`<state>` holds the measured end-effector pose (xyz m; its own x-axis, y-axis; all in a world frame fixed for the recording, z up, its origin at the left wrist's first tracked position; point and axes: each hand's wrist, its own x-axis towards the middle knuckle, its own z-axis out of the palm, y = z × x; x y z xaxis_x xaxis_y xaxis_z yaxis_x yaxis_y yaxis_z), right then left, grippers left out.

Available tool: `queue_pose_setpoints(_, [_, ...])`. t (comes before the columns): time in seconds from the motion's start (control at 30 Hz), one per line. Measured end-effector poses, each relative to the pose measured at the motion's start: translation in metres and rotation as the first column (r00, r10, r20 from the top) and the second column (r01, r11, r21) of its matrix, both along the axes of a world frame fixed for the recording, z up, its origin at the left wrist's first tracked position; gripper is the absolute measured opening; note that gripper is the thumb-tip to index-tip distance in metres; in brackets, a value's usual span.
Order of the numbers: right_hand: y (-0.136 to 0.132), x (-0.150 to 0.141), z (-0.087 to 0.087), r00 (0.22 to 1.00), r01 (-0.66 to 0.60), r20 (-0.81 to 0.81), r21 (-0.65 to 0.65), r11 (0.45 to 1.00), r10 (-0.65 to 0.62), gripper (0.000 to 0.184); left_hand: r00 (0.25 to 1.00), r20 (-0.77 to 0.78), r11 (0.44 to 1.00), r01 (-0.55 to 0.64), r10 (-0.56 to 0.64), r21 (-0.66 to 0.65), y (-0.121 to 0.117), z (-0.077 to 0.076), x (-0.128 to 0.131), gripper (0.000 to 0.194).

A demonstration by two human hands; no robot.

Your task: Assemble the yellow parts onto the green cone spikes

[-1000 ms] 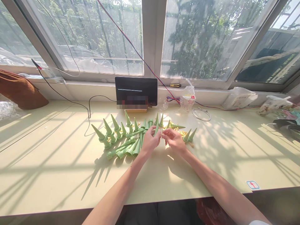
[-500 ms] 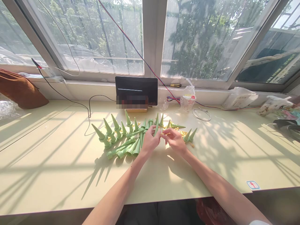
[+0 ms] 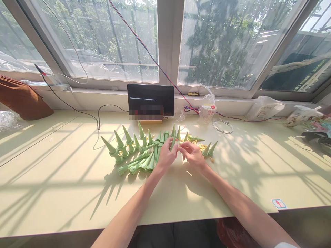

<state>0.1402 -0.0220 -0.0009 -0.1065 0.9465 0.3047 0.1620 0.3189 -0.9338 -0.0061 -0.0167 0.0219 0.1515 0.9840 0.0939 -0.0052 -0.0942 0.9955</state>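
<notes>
My left hand (image 3: 166,155) is closed around a green plant watering spike (image 3: 173,140), whose pointed tip rises above the fingers. Close beside it, my right hand (image 3: 193,155) pinches thumb and fingertips together at the spike's side; whatever lies in that pinch is too small to make out. Several green spikes stand point-up to the left, such as one spike (image 3: 110,146). More lie flat in a fanned pile, their open ends toward me, among them a hollow spike (image 3: 143,166). Small yellow pieces (image 3: 203,147) are scattered behind and right of my right hand, near two upright spikes (image 3: 212,149).
A dark tablet (image 3: 151,98) leans at the back of the table (image 3: 77,193). Right of it are a bagged cup (image 3: 207,111), a coiled white cable (image 3: 222,126) and a yellow-black cutter (image 3: 193,93). Brown cloth (image 3: 23,100) hangs at left. Plastic packages (image 3: 265,107) sit at right.
Both hands stay almost in place. The spike in my left hand has tilted slightly to the right, and my right fingertips have shifted a little against it.
</notes>
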Motion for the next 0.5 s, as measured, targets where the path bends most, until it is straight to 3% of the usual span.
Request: queue_pose_setpoints(0.5, [-0.0010,-0.0006,0.0020,0.998,0.039,0.046,0.002,0.999,-0.039,0.032,0.999,0.039,0.999,0.028,-0.027,-0.036,-0.0030,0.0072,0.0016,0.025])
